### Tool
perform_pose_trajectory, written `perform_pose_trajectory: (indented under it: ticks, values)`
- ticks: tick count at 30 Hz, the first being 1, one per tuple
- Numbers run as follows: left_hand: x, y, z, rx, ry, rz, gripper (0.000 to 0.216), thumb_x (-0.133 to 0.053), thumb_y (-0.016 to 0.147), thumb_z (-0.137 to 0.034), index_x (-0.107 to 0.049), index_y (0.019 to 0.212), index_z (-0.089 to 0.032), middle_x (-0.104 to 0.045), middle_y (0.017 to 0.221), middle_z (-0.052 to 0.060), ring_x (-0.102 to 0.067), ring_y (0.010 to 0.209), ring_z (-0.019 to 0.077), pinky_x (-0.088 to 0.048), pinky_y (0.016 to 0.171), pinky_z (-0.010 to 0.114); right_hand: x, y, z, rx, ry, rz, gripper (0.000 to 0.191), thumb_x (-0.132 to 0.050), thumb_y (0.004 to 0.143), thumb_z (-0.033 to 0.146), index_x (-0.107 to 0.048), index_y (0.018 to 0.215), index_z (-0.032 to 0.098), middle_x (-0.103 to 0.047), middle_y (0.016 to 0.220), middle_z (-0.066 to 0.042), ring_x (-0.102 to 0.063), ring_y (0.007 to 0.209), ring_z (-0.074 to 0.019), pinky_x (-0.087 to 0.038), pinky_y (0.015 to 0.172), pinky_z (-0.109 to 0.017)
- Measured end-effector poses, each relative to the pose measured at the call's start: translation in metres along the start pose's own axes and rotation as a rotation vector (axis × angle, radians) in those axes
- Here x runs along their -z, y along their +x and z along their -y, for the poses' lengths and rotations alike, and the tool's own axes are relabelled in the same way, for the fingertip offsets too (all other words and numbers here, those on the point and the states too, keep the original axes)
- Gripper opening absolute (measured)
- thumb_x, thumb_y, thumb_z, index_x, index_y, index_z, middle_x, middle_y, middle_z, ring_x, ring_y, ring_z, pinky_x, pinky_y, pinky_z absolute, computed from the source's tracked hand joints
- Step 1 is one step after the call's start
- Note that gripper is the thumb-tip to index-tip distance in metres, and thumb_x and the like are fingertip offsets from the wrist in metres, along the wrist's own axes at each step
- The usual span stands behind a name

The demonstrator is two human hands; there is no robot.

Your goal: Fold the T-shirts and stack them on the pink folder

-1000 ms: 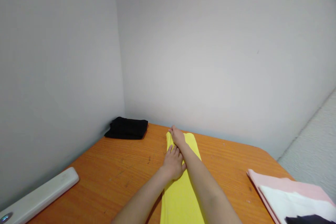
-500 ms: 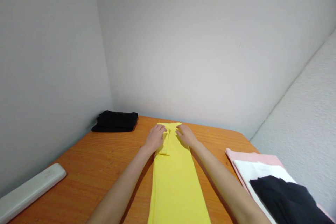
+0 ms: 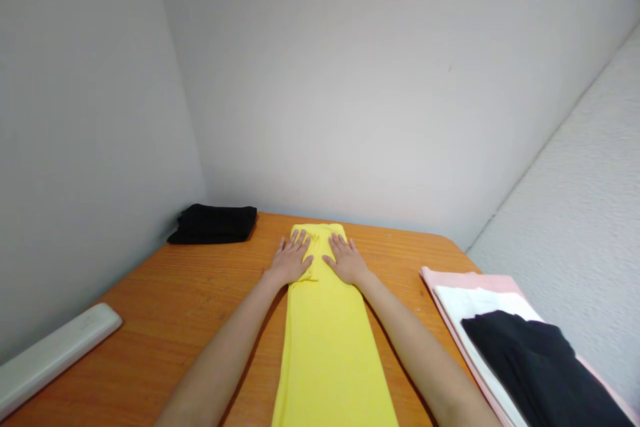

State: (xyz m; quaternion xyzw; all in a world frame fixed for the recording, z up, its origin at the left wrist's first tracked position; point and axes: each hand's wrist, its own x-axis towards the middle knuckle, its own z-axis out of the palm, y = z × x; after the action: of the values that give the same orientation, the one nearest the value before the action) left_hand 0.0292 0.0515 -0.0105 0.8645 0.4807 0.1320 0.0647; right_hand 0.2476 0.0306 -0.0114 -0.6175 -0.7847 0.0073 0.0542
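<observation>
A long yellow shirt, its sides folded inward, lies in a narrow strip down the middle of the table, from the front edge of view almost to the back. My left hand rests flat on its far left part, fingers spread, over a folded sleeve. On the far right part lies my right hand, palm down with the fingers apart. Both hands press on the cloth and hold nothing. The near end of the shirt runs out of view.
Folded black cloth sits at the back left corner of the wooden table. A long white object lies at the left edge. On the right, pink, white and dark garments are stacked. Walls stand behind and beside the table.
Both hands have gone from bent fingers to flat, spread palms on the yellow shirt. The sleeve fold under my left hand is pressed down. The view has shifted slightly.
</observation>
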Motion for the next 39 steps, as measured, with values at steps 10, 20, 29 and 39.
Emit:
perform_pose_trajectory:
  ticks: [10, 20, 29, 39]
  values:
    - [0.007, 0.006, -0.010, 0.006, 0.046, -0.009, 0.057, -0.035, 0.094, -0.041, -0.034, 0.148, -0.022, -0.024, 0.159, 0.009, -0.012, 0.148, 0.0300, -0.007, 0.116, 0.057, 0.036, -0.058, 0.052, 0.117, -0.069, -0.034, 0.068, -0.032, 0.098, 0.051, -0.033, 0.148, 0.005, -0.018, 0.157, -0.015, -0.005, 0.147, -0.0275, -0.003, 0.119, -0.046]
    - [0.037, -0.067, -0.050, -0.053, 0.083, -0.195, 0.047, -0.025, 0.097, -0.025, -0.048, 0.136, -0.013, -0.034, 0.155, 0.013, -0.025, 0.144, 0.0244, -0.014, 0.119, 0.043, 0.037, -0.164, 0.040, 0.094, 0.052, 0.090, 0.071, -0.026, 0.100, 0.054, -0.027, 0.151, 0.004, -0.016, 0.157, -0.017, -0.010, 0.147, -0.0285, -0.010, 0.119, -0.044]
    - [0.009, -0.137, -0.067, -0.115, 0.108, 0.055, 0.063, -0.027, 0.097, -0.051, -0.033, 0.149, -0.014, -0.026, 0.157, 0.012, -0.021, 0.147, 0.0254, -0.015, 0.118, 0.048, 0.016, -0.173, 0.063, 0.132, 0.097, 0.023, 0.085, -0.017, 0.097, 0.065, -0.021, 0.152, 0.001, -0.008, 0.158, -0.017, -0.003, 0.147, -0.0268, -0.008, 0.119, -0.043]
    - [0.016, -0.135, -0.069, -0.167, 0.157, 0.032, 0.059, -0.022, 0.100, -0.043, -0.034, 0.148, -0.012, -0.028, 0.156, 0.016, -0.024, 0.145, 0.0280, -0.010, 0.117, 0.056, 0.018, -0.177, 0.064, 0.122, 0.103, -0.024, 0.076, -0.025, 0.099, 0.059, -0.024, 0.151, 0.003, -0.014, 0.157, -0.017, -0.009, 0.147, -0.0266, -0.011, 0.119, -0.043]
